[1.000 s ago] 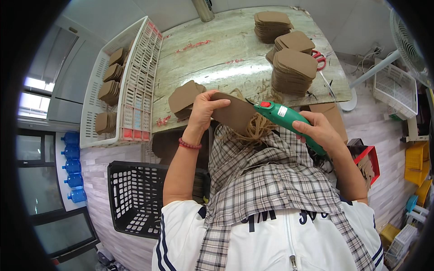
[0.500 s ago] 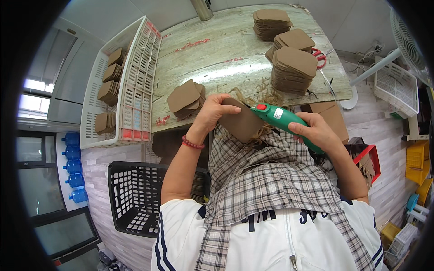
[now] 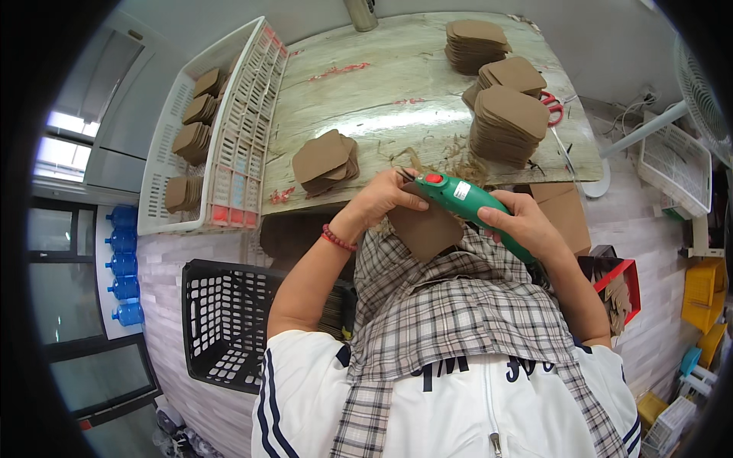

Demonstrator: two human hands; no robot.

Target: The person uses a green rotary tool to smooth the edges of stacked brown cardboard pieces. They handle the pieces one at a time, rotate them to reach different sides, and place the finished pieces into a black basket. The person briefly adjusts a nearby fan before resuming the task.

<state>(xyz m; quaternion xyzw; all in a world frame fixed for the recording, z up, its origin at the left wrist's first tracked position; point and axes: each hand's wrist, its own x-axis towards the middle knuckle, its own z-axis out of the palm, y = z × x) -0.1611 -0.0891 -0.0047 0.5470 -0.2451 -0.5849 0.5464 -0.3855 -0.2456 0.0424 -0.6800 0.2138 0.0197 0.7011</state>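
Observation:
My left hand (image 3: 388, 197) pinches a flat brown piece with rounded corners (image 3: 427, 233) by its upper left corner, above my lap. In my right hand (image 3: 527, 223) is a green electric cutter (image 3: 467, 194) with a red button. Its tip lies over the piece's upper edge, close to my left fingers; the exact contact of the blade is hidden. Just beyond, on the table edge, is a heap of tan fibre trimmings (image 3: 467, 164). A small stack of similar brown pieces (image 3: 322, 162) lies to the left of it.
Taller brown stacks (image 3: 510, 126) stand at the table's right, beside red-handled scissors (image 3: 551, 108). A white crate (image 3: 248, 130) with brown pieces borders the left. Below are a black crate (image 3: 221, 320) and a red-rimmed box (image 3: 632, 291). A fan (image 3: 699, 95) stands far right.
The brown piece has turned and dropped slightly lower over my lap. The cutter has moved along its upper edge toward my left fingers. The whole view has shifted a little.

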